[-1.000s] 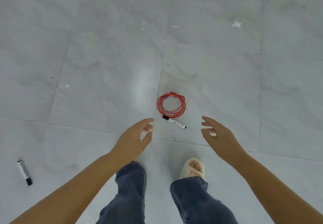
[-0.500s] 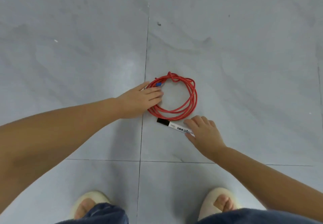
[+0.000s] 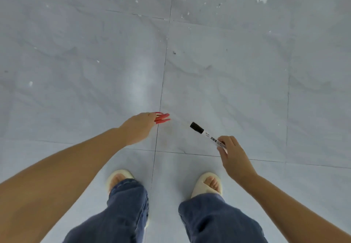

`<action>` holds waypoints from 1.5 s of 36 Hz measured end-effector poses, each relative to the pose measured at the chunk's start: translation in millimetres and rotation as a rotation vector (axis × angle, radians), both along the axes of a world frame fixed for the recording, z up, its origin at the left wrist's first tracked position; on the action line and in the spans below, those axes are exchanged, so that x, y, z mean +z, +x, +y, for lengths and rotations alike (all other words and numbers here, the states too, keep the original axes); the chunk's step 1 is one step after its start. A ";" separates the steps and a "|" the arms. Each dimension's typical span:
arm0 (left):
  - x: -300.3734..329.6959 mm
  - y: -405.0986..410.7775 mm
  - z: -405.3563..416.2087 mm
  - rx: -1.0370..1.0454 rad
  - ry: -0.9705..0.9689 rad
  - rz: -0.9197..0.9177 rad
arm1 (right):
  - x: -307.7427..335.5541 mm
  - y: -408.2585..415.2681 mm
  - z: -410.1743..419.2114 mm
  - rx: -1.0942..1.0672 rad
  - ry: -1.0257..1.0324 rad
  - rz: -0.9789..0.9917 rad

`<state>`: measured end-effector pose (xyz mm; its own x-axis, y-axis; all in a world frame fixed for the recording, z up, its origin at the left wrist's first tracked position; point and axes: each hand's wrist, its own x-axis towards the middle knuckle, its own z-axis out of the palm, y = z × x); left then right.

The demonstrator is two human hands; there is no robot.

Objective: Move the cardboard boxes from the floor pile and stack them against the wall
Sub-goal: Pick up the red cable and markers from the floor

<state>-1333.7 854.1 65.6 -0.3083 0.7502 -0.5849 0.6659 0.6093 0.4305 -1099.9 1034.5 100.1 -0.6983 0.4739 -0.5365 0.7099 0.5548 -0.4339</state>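
Note:
No cardboard box is in view. My left hand [image 3: 137,127] grips a coiled red cable [image 3: 162,119], lifted off the floor; only the coil's end sticks out past the fingers. My right hand [image 3: 232,155] pinches a white marker with a black cap [image 3: 204,133] by its rear end, the cap pointing up and to the left. Both hands are above the grey tiled floor [image 3: 228,72], in front of my feet.
My two feet in cream slippers [image 3: 207,184] and blue jeans [image 3: 125,214] stand at the bottom of the view. Grey marble tiles with dark seams and small white specks fill everything else.
The hands closed on the red cable and the marker on the floor and lifted them. The view rose as I straightened up.

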 end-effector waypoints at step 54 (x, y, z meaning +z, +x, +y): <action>644.1 299.9 -399.5 2.353 0.465 0.217 | 584.3 -63.8 -352.0 0.278 -0.567 0.325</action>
